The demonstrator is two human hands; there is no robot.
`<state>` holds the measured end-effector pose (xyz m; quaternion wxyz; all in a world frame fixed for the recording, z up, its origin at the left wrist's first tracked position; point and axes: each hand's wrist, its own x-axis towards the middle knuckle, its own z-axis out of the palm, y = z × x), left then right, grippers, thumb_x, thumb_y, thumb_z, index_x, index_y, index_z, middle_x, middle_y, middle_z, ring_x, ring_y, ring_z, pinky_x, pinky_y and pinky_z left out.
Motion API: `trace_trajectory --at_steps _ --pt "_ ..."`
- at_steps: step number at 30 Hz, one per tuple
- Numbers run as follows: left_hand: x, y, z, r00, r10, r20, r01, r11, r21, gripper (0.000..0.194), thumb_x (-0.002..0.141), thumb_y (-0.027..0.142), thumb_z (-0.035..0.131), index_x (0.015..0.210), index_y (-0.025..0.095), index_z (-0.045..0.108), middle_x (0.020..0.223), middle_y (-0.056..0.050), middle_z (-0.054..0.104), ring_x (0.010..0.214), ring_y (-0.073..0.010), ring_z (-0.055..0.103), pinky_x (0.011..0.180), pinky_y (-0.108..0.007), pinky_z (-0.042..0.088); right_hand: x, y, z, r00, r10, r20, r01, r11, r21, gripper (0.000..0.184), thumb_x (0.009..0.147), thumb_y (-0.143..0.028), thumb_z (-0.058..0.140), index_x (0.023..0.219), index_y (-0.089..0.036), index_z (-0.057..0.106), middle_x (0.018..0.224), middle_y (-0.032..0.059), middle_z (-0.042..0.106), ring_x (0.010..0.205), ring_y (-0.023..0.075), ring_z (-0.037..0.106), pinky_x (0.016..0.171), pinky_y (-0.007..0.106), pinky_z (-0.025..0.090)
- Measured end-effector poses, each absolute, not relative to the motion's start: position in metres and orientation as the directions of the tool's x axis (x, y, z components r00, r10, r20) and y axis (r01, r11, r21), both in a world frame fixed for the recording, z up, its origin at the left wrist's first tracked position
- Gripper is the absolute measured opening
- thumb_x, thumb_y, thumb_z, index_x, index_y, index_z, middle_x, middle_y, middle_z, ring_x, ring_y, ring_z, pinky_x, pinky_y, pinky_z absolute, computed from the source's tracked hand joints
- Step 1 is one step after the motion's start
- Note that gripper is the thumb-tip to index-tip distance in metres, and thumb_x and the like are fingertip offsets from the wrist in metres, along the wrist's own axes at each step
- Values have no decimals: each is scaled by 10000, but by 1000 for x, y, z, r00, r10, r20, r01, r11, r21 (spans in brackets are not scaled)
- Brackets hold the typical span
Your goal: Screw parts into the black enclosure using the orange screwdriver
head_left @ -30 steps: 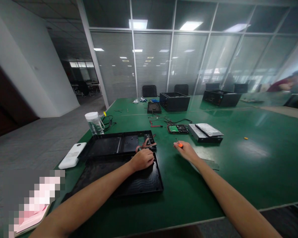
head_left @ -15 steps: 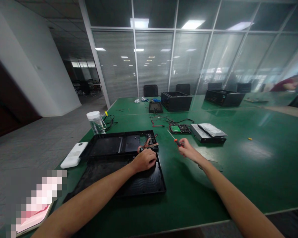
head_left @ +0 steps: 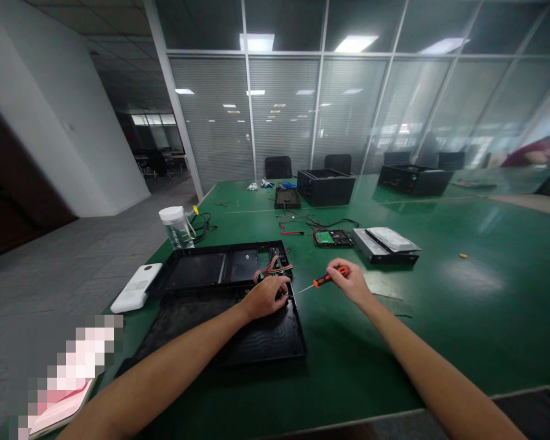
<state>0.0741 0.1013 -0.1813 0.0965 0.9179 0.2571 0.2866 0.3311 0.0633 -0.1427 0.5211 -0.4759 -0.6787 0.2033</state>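
My right hand [head_left: 351, 282] grips a small screwdriver [head_left: 324, 280] with an orange and black handle, its thin shaft pointing left and down toward the black case. My left hand [head_left: 266, 296] rests curled on the far right corner of a flat black cover panel [head_left: 238, 333], fingers closed near a bundle of red and orange wires [head_left: 271, 267]. Just beyond lies an open black case tray [head_left: 211, 267]. Whether the left fingers hold anything is hidden.
A white device [head_left: 135, 286] and a clear plastic jar [head_left: 176, 228] stand left of the tray. A hard drive [head_left: 332, 238], a grey drive unit [head_left: 385, 245], cables and black computer cases [head_left: 325, 186] lie further back on the green table [head_left: 440, 318]. A pink notebook [head_left: 59, 410] sits near left.
My right hand swung the screwdriver from pointing away to pointing left toward the case, and moved slightly closer to my left hand. The left hand stayed put.
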Motion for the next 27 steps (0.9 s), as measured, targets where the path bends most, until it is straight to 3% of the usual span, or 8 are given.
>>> trace_trajectory --at_steps 19,22,27 --pt "75 101 -181 707 521 478 414 -853 317 342 784 172 523 1119 159 454 903 -39 591 863 -166 560 839 -307 438 324 68 -145 -76 846 527 635 449 -629 302 786 -441 471 709 -173 586 606 5 565 551 130 489 543 232 373" --pt "75 101 -182 700 514 496 403 -858 319 347 783 172 529 1121 161 453 903 -39 594 861 -164 562 844 -303 437 313 62 -121 -154 839 522 764 436 -476 355 811 -471 430 696 -175 588 604 12 578 556 130 503 556 229 353" --pt "75 100 -181 691 531 490 418 -847 328 326 771 164 540 1087 164 461 907 -38 589 847 -166 553 821 -297 440 275 51 -62 -362 850 382 911 410 -50 446 896 -458 285 733 -181 594 660 54 622 648 164 566 588 242 303"
